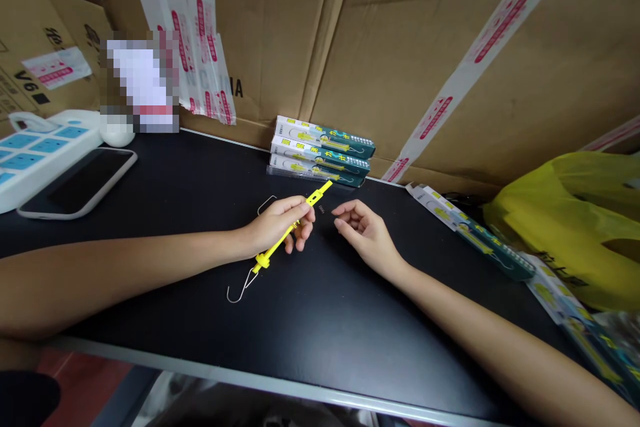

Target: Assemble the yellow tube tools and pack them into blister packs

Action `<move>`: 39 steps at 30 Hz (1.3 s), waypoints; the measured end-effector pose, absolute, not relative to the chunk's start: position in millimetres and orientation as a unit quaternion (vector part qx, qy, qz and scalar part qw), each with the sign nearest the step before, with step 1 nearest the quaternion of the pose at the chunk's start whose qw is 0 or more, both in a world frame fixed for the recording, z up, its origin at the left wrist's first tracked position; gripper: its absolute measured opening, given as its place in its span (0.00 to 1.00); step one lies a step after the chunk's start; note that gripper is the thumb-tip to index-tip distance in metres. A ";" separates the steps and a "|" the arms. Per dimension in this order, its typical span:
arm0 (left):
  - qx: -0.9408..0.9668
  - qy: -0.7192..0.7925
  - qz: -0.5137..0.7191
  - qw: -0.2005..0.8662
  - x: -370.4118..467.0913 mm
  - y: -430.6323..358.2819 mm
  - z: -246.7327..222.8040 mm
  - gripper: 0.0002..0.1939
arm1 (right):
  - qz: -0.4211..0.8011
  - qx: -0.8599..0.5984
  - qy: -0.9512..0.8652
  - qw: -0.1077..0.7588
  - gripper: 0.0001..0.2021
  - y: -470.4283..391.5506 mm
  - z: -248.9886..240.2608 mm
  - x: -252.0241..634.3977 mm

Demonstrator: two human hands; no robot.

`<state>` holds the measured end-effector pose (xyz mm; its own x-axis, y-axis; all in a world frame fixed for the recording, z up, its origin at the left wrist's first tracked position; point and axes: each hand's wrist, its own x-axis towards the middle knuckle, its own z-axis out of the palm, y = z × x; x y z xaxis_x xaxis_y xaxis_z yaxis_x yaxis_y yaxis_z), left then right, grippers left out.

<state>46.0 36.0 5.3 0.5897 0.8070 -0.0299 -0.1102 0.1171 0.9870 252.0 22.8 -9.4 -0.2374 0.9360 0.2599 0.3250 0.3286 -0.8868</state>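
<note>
My left hand (277, 223) is closed around the middle of a yellow plastic spring scale (273, 248), held slantwise over the black table. A bent metal hook (244, 287) hangs from its lower end, and a flat slotted tip (317, 195) sticks out past my thumb. Behind the wrist lies a thin wire piece (267, 203), partly covered by my hand. A tiny coil spring (322, 209) rests on the table between both hands. To the right of it, my right hand (367, 237) hovers with fingers loosely curled and thumb apart, holding nothing that I can see.
Several printed boxes (320, 150) are stacked against the cardboard wall (400, 47). More such boxes (470, 230) lie along the right, beside a yellow plastic bag (550, 213). At left are a phone (80, 183) and a power strip (55, 147). The table's front edge (240, 379) runs below.
</note>
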 end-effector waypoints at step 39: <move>0.575 0.333 0.455 0.593 43.4 30.9 0.6 0.12 | -0.239 -0.517 -0.792 0.220 0.07 112.4 40.0 290.3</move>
<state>43.4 30.9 0.6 0.3644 0.9223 0.1289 -0.1577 -0.0753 0.9846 290.3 112.4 40.0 -0.3689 0.7134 0.5958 0.9239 0.3516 0.1510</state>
